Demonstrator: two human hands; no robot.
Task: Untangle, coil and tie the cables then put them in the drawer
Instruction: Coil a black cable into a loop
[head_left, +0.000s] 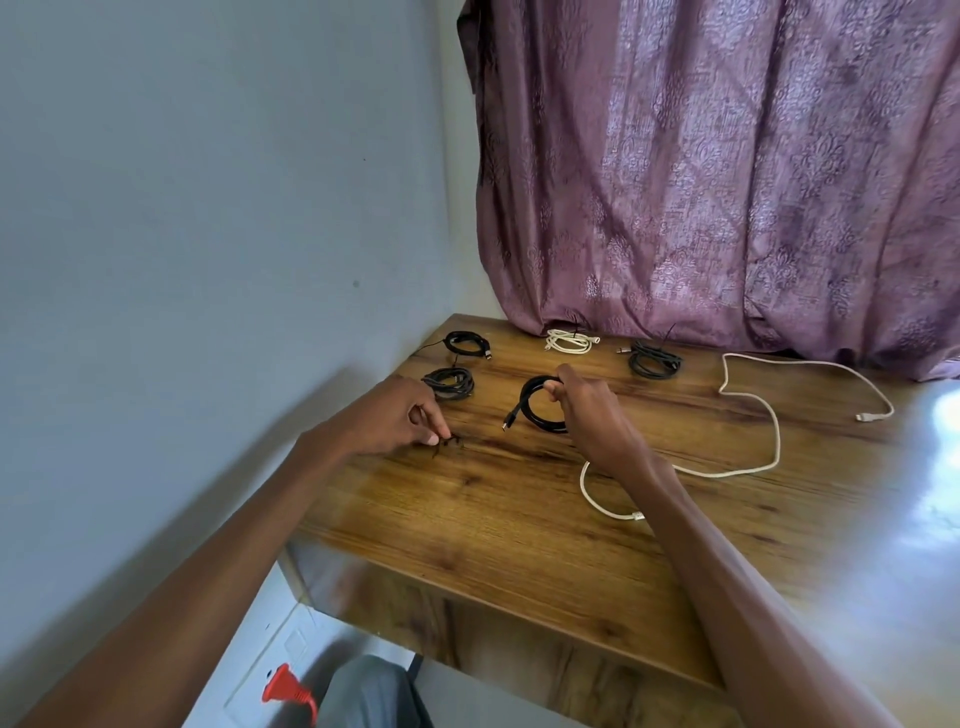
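While the right hand (587, 410) curls its grip round a black coiled cable (535, 408) at mid-surface, the left hand (400, 415) pinches a small dark tie (448, 443) against the wooden surface (493, 519). Far left: two black coils (467, 344) (449, 383). Far centre: white coil (569, 341); dark coil (653, 358) to its right. An uncoiled white cable (769, 415) trails right. No drawer or container in view.
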